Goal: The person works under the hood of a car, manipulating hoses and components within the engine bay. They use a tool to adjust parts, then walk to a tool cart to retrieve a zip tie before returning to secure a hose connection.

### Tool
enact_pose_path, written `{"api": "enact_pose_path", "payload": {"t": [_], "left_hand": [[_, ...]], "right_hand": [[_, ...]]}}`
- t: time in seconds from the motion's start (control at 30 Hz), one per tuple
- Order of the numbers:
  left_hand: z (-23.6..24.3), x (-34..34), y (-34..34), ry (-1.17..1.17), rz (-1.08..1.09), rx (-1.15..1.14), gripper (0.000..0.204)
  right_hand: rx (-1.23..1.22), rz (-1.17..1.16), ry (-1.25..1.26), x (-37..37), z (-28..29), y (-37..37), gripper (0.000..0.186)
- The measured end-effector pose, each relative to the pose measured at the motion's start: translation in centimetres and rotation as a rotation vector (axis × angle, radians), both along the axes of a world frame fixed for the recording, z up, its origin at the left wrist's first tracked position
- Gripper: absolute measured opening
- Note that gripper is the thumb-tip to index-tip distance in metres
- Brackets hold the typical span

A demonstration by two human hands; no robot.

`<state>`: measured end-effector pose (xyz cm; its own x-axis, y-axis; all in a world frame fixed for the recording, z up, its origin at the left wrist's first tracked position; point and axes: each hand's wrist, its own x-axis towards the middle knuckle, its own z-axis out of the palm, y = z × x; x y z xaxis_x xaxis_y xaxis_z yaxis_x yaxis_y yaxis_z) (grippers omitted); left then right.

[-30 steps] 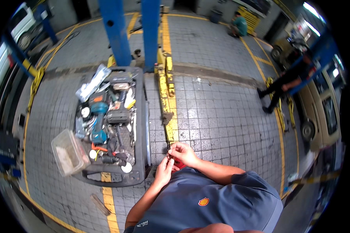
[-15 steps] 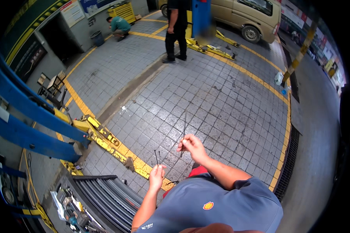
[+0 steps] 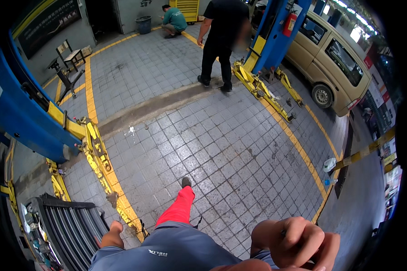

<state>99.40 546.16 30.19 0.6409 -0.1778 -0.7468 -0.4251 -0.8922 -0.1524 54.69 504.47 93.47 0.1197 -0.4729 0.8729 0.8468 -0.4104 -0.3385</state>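
Observation:
My right hand point(image 3: 298, 241) is raised close at the lower right. Its fingers are curled into a closed grip, and only a tiny dark bit shows by the index finger; what it holds is hidden. At lower left, my left hand point(image 3: 115, 226) hangs low beside a dark ribbed cart or cabinet point(image 3: 74, 226). That hand is small and slightly smeared, its fingers drawn together. Something thin and dark seems to stick up from it, too fine to make out. One red-trousered leg of mine point(image 3: 177, 207) is stretched forward on the tiles.
A blue lift post point(image 3: 31, 113) with a yellow lift arm point(image 3: 97, 153) stands left. Ahead, a person in black point(image 3: 219, 45) stands near another post; a person in green point(image 3: 173, 20) squats farther back. A tan van point(image 3: 325, 58) is parked right. Tools point(image 3: 34, 232) lie beside the cart.
Earlier both hands were in front of me, pinching thin black strips. Now they are apart: the right is raised near the camera, the left lowered toward the cart. The view has swung and one leg is forward.

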Motion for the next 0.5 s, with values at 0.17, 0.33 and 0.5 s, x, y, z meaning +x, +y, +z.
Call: {"api": "enact_pose_path", "payload": {"t": [0.17,0.33,0.5], "left_hand": [[-1.0,-1.1,-25.9,0.219,-0.286,0.048,0.039],[7.5,-3.8,-64.6,0.184,-0.294,-0.632,0.037],[21.4,-9.2,-93.6,0.289,-0.581,-0.933,0.034]], "right_hand": [[0.029,-0.215,0.125,5.5,1.3,-15.1,0.017],[0.114,-0.178,0.125,7.5,3.5,-29.5,0.017],[-0.114,-0.189,-0.131,9.9,0.1,-47.2,0.014]]}}
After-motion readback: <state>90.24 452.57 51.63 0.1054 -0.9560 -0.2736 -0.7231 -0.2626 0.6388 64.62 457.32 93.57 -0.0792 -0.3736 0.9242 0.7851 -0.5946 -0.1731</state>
